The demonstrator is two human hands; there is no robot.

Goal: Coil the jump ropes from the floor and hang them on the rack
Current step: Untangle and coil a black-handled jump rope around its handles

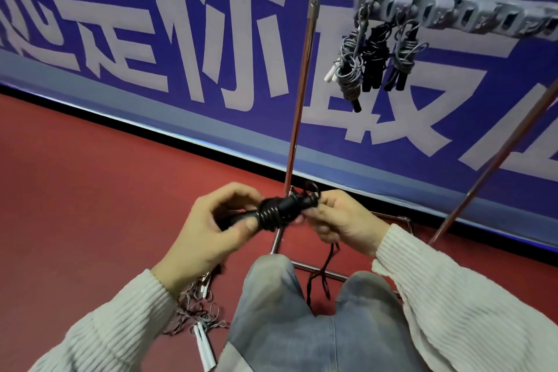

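Black jump rope (279, 210), part-wound, gripped between both hands: left hand (211, 231) curled round its handles, right hand (338, 220) pinching the cord end. Above right, metal rack (305, 48) with three coiled ropes (371, 60) hanging. Below left, loose grey rope (196, 311) on red floor (90, 190). Behind, blue banner (169, 24), large white Chinese characters, "你" legible.

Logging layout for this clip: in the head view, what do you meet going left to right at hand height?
left hand → black rope → right hand
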